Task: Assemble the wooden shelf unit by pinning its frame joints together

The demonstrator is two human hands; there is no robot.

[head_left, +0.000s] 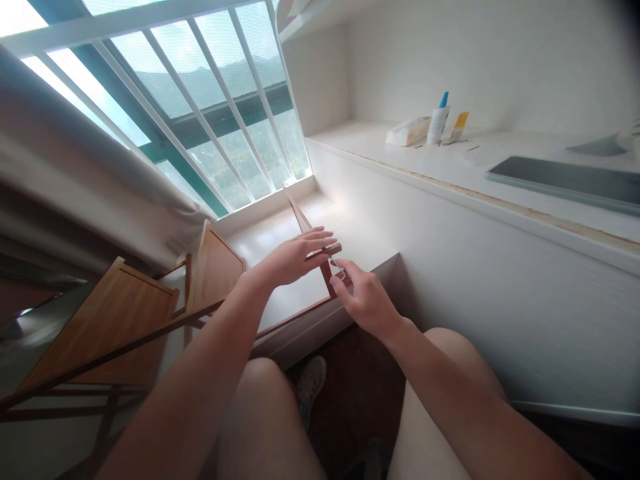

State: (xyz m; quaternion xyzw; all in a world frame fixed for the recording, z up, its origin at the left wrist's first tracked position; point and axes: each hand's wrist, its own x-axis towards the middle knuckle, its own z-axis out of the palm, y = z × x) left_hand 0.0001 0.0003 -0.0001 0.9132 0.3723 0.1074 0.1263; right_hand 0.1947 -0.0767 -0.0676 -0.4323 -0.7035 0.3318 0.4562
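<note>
1. Knees (263,390) of yours are nearest, with a shoe (312,379) showing between them on the dark floor (357,357).
2. Your right hand (367,297) is narrowed, thumb and forefinger pinching a small bent metal tool (341,269). The tool reaches toward the joint of the wooden piece; you cannot tell whether its tip is seated.
3. Your left hand (300,257) has its fingers stretched out over the short crossbar (334,249) and its thumb below, keeping the bar between them.
4. That crossbar meets a longer slanting bar of the wooden piece (299,215), which you have above the white ledge (283,300), toward its right front corner.
5. Wooden furniture (105,313) with slatted panels stands to your left, past the ledge's left edge.
6. On the white desktop (370,141) to your right, a dark flat device (565,179) lies along the front edge. Nearer the desktop's far left corner are a white packet (407,132), a blue-tipped bottle (439,125) and a yellow-topped container (459,127).
7. Beyond the ledge's back edge, you face white railing (130,23) across the window, with hills outside; a curtain (95,167) hangs at left.
</note>
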